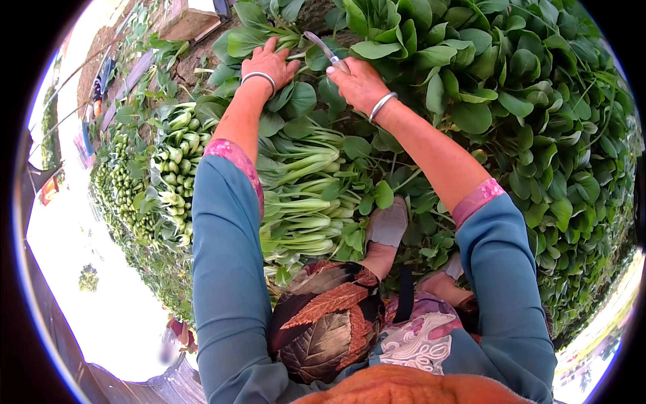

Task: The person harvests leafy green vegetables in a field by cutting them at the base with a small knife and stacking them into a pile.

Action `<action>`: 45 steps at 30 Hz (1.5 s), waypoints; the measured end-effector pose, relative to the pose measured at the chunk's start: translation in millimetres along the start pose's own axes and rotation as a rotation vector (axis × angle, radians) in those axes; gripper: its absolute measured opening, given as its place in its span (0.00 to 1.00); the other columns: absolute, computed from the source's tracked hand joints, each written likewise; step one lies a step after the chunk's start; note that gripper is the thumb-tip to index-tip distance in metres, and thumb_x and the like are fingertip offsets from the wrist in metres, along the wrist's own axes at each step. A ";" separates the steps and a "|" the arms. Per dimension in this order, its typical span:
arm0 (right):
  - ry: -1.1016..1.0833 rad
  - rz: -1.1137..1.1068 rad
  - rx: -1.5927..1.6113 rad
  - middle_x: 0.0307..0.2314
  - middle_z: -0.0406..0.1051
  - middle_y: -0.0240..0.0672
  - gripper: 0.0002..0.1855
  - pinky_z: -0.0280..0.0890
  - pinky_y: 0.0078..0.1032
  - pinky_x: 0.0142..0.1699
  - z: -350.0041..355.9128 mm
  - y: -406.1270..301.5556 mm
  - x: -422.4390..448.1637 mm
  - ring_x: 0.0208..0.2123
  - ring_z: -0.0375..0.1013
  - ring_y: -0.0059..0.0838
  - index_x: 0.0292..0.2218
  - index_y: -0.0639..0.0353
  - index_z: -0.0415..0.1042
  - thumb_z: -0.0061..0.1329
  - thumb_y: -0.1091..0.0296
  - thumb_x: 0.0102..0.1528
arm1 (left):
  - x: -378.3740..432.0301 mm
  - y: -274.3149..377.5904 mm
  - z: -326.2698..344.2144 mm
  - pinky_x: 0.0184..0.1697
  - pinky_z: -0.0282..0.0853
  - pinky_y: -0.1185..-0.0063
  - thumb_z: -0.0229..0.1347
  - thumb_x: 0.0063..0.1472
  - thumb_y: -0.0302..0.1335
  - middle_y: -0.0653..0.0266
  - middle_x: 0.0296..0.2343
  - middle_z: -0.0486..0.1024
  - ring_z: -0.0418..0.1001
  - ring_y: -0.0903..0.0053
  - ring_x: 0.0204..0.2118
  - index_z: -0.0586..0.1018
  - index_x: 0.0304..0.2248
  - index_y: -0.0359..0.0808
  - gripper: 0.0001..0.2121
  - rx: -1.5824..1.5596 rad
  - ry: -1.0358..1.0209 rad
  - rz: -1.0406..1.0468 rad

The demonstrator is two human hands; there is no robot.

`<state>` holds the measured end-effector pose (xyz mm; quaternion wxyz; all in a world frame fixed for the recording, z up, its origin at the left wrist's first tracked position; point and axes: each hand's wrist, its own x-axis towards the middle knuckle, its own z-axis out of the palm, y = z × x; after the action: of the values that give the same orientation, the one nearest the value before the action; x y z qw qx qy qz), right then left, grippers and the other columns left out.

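Observation:
My left hand (270, 64), with a bangle at the wrist, rests palm down and fingers apart on leafy bok choy (247, 43) lying at the top of the pile. The fingers do not visibly close around a stem. In my right hand (361, 83) is a small knife (319, 43) with a curved metal blade, pointing up and left towards the left hand. Below both hands lie cut bok choy (308, 202) in a row, pale stems to the right. Standing bok choy plants (469, 55) begin just right of the knife.
More cut bunches (176, 166) lie in rows to the left, stem ends showing. My shoe (387, 222) stands between the cut row and the growing plants. Near the top left are a wooden block (189, 22) and bare soil (194, 63).

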<state>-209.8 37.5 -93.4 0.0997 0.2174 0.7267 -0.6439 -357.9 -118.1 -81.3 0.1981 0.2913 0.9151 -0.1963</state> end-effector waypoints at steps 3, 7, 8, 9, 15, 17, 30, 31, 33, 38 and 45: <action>0.098 -0.084 -0.144 0.24 0.72 0.47 0.20 0.66 0.36 0.38 15.0 18.8 49.2 0.30 0.72 0.46 0.33 0.66 0.71 0.48 0.53 0.54 | 1.0 9.3 3.8 0.54 0.60 0.62 0.44 0.60 0.51 0.70 0.61 0.52 0.59 0.66 0.58 0.69 0.54 0.50 0.25 -0.052 0.071 -0.003; 0.189 -0.116 -0.282 0.28 0.74 0.54 0.23 0.67 0.39 0.41 33.4 24.0 72.3 0.33 0.74 0.51 0.31 0.66 0.75 0.50 0.50 0.51 | -2.0 8.1 12.9 0.53 0.60 0.60 0.45 0.59 0.51 0.72 0.61 0.53 0.60 0.66 0.57 0.70 0.54 0.48 0.27 -0.103 0.094 -0.022; 0.139 -0.166 -0.367 0.28 0.74 0.53 0.23 0.67 0.39 0.41 38.4 15.3 68.6 0.33 0.74 0.52 0.31 0.66 0.75 0.50 0.50 0.51 | -6.8 0.6 18.5 0.53 0.60 0.60 0.45 0.59 0.51 0.72 0.61 0.53 0.60 0.66 0.57 0.70 0.54 0.48 0.27 -0.106 0.085 -0.043; 0.136 -0.195 -0.418 0.28 0.74 0.53 0.22 0.67 0.39 0.42 39.1 15.7 70.4 0.33 0.74 0.52 0.31 0.65 0.75 0.49 0.50 0.51 | -7.3 1.5 19.1 0.53 0.59 0.60 0.45 0.58 0.51 0.72 0.61 0.53 0.60 0.66 0.57 0.70 0.54 0.47 0.27 -0.114 0.084 -0.047; 0.090 -0.182 -0.650 0.30 0.75 0.52 0.23 0.68 0.39 0.42 32.3 16.5 85.3 0.35 0.74 0.52 0.30 0.62 0.77 0.45 0.48 0.54 | -4.7 9.7 20.1 0.52 0.60 0.60 0.45 0.57 0.51 0.72 0.60 0.53 0.60 0.66 0.56 0.70 0.54 0.47 0.28 -0.133 0.115 -0.050; 0.018 -0.184 -0.706 0.29 0.75 0.51 0.24 0.68 0.39 0.42 30.3 16.1 88.8 0.35 0.74 0.51 0.30 0.63 0.76 0.44 0.48 0.54 | -4.0 8.9 21.4 0.52 0.59 0.60 0.46 0.58 0.51 0.71 0.60 0.53 0.60 0.66 0.56 0.70 0.53 0.46 0.27 -0.137 0.121 -0.047; -0.059 -0.154 -0.498 0.19 0.72 0.47 0.21 0.68 0.35 0.28 35.8 25.7 111.9 0.19 0.73 0.41 0.26 0.68 0.74 0.41 0.55 0.55 | -3.2 15.9 26.1 0.52 0.59 0.60 0.48 0.56 0.50 0.68 0.59 0.56 0.61 0.64 0.56 0.71 0.51 0.41 0.28 -0.163 0.160 -0.053; -0.050 -0.211 -0.542 0.20 0.73 0.48 0.21 0.68 0.35 0.29 37.6 27.8 111.3 0.20 0.74 0.43 0.27 0.69 0.74 0.41 0.56 0.54 | -4.5 15.1 28.0 0.52 0.59 0.60 0.48 0.56 0.50 0.67 0.59 0.56 0.61 0.64 0.56 0.71 0.51 0.41 0.28 -0.163 0.165 -0.053; -0.031 -0.225 -0.546 0.21 0.74 0.50 0.21 0.70 0.36 0.32 40.8 28.7 107.1 0.23 0.75 0.46 0.29 0.70 0.75 0.41 0.57 0.53 | -8.9 12.7 32.5 0.52 0.59 0.61 0.48 0.56 0.50 0.67 0.59 0.56 0.60 0.64 0.56 0.70 0.52 0.41 0.29 -0.164 0.173 -0.059; -0.084 0.252 -0.315 0.22 0.74 0.52 0.21 0.70 0.35 0.33 39.4 35.3 121.0 0.24 0.76 0.46 0.29 0.72 0.74 0.43 0.58 0.50 | -8.3 28.7 33.6 0.52 0.59 0.60 0.49 0.55 0.51 0.65 0.59 0.56 0.60 0.61 0.55 0.69 0.53 0.41 0.30 -0.171 0.211 -0.081; 0.167 -0.037 -0.278 0.23 0.74 0.50 0.21 0.67 0.39 0.35 57.9 48.7 90.7 0.29 0.76 0.47 0.28 0.67 0.75 0.48 0.52 0.50 | -23.1 2.8 46.9 0.58 0.52 0.62 0.53 0.54 0.53 0.56 0.57 0.56 0.55 0.56 0.58 0.68 0.54 0.36 0.35 -0.426 0.372 -0.047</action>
<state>-276.3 1.5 -184.2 0.0563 0.2410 0.8183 -0.5187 -327.2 -148.8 -110.6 0.0789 0.2529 0.9628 0.0527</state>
